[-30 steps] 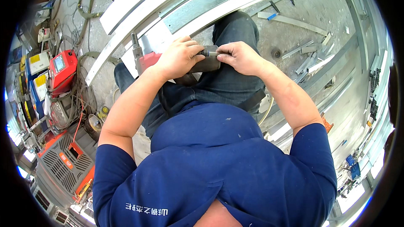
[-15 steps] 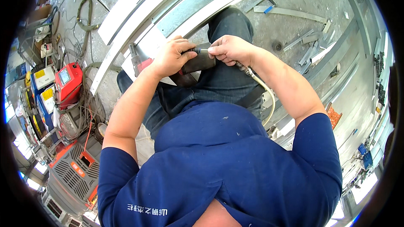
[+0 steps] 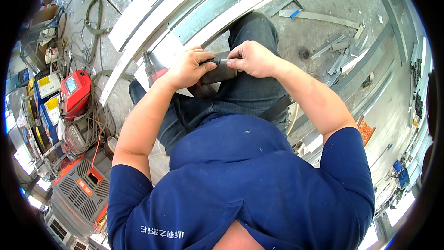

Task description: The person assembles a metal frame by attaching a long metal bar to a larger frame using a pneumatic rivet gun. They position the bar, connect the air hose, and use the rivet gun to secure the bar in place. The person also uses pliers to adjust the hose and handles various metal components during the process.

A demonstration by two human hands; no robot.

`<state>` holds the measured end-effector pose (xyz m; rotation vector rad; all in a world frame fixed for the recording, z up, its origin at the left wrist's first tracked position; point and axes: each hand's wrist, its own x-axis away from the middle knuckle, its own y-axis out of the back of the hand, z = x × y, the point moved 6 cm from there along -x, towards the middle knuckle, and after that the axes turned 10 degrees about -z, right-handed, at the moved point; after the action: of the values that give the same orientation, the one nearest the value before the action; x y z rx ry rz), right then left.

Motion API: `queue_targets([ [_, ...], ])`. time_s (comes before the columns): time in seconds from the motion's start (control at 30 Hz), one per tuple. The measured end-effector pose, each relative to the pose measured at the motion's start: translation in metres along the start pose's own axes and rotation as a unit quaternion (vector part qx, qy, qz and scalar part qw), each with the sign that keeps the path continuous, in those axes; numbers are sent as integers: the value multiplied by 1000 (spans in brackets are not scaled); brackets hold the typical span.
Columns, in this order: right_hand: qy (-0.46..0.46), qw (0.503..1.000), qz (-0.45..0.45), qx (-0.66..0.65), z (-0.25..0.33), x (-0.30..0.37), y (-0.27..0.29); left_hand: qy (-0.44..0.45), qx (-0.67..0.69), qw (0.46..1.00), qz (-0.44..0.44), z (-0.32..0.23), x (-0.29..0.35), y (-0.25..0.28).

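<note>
A red-and-black power tool, which looks like a pneumatic rivet gun (image 3: 159, 72), lies across my lap, its metal nose pointing left. Its broad dark cylinder (image 3: 223, 72) rests over my thigh, behind my hands. My left hand (image 3: 188, 68) is closed around a narrow black fitting (image 3: 216, 60), thumb and fingers near its end. From that end a small light metal pin (image 3: 224, 60) reaches to my right hand (image 3: 252, 59), whose thumb and fingertips pinch it. Whether the black fitting belongs to the tool is hidden by my left hand.
Long white metal profiles (image 3: 138, 23) and a grey plate (image 3: 210, 11) lie beyond my knees. Metal offcuts (image 3: 342, 58) and a clamp (image 3: 296, 2) lie on the right floor. At left stand a red machine (image 3: 76, 88), cables and an orange-grey unit (image 3: 81, 190). A pale hose (image 3: 293, 118) runs beside my thigh.
The hose end with its metal fitting, earlier under my right hand, has dropped out of view. My right hand has shifted slightly right, with the metal pin still between my hands.
</note>
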<state>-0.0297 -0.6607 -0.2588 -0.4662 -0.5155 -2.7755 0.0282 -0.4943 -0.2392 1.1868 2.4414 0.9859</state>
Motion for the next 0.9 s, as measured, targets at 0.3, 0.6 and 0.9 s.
queue_targets([
  [0.3, 283, 909, -230, 203, 14, 27, 22, 50, 23, 998, -3, 1, 0, 3],
  [0.6, -308, 876, -221, -298, -292, 190, 28, 74, 19, 997, -6, 4, 1, 1],
  [0.9, -519, 718, -70, -459, -262, 345, -137, 36, -4, 999, -27, -5, 0, 5],
])
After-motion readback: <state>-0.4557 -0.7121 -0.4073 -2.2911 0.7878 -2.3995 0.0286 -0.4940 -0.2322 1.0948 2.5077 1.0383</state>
